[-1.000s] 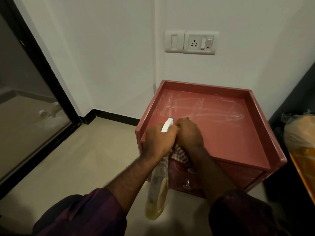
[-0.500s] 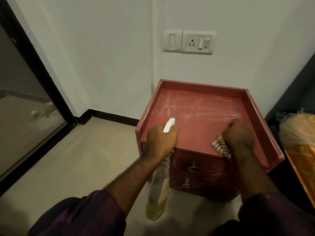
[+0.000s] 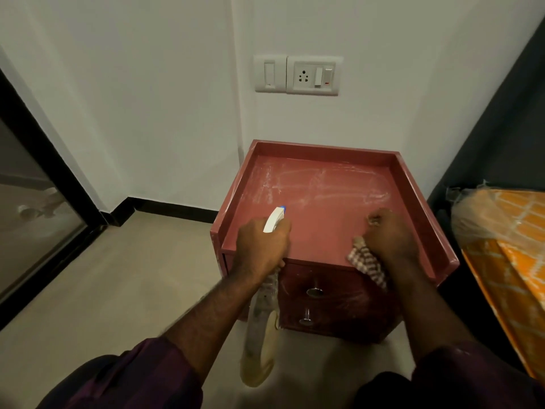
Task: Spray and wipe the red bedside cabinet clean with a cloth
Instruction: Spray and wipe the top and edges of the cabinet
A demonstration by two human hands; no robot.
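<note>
The red bedside cabinet (image 3: 324, 202) stands against the white wall, its raised-rim top streaked with whitish smears toward the back. My left hand (image 3: 262, 246) grips the neck of a spray bottle (image 3: 259, 335) at the cabinet's front left edge; the white nozzle points over the top and the clear body with yellowish liquid hangs down in front. My right hand (image 3: 386, 237) holds a bunched checked cloth (image 3: 367, 262) on the front right part of the top, with a corner of the cloth hanging over the front edge above the drawers.
Two metal drawer knobs (image 3: 314, 292) sit on the cabinet's front. A switch and socket plate (image 3: 298, 75) is on the wall above. An orange-covered bed (image 3: 507, 246) lies close on the right, a black-framed glass door (image 3: 35, 184) on the left. Beige floor spreads to the left.
My right hand has swept the cloth from beside the left hand across the top to the front right side. The left hand with the bottle has stayed in place.
</note>
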